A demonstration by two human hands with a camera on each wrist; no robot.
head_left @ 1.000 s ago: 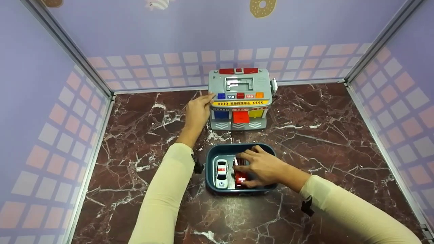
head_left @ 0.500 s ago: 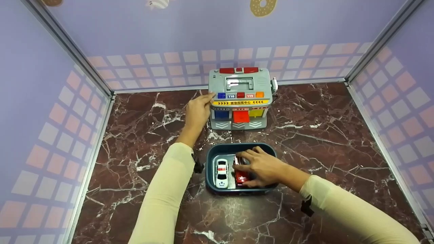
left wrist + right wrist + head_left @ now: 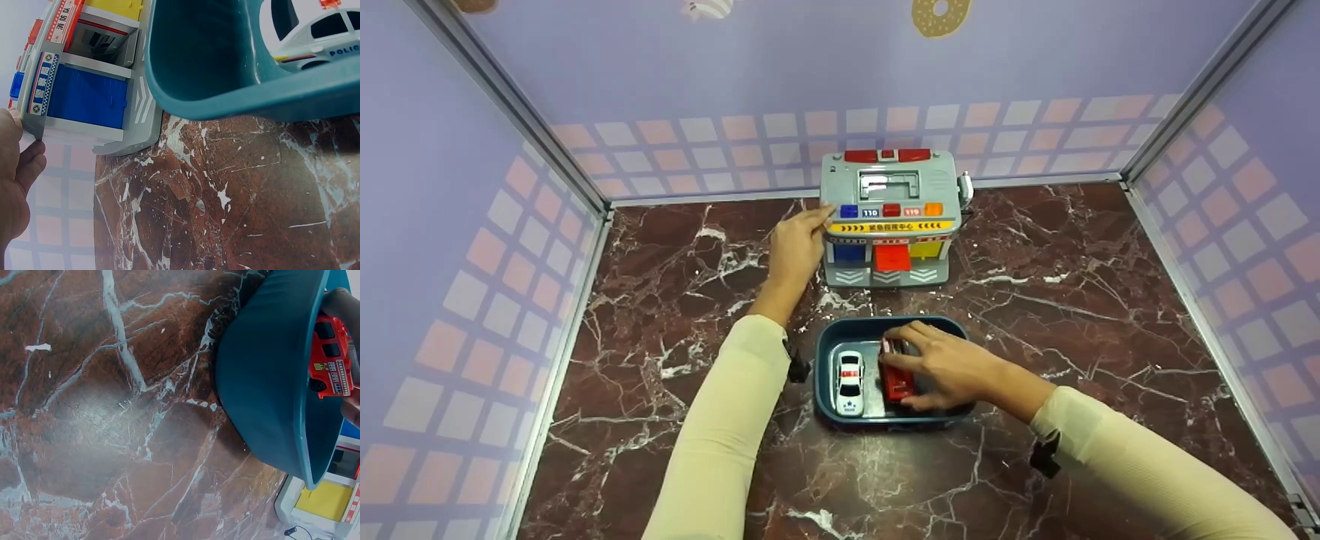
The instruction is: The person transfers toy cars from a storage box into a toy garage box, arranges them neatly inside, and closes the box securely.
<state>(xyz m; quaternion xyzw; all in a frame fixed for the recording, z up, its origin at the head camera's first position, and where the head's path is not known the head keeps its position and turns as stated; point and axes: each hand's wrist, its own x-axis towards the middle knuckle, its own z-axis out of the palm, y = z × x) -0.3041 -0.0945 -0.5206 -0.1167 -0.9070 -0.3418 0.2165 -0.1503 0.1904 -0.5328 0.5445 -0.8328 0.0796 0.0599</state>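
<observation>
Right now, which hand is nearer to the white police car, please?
Right: the right hand grips the red truck beside the police car; the left hand is farther off, holding the toy station.

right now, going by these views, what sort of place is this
Probably a small staged booth or play corner; I can't tell what lies beyond. Purple printed panels with metal corner strips enclose three sides of a marble-patterned surface, where a toy station stands.

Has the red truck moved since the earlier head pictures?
Yes, slightly: the red truck has shifted away from the tub's near rim, toward the toy station.
</observation>
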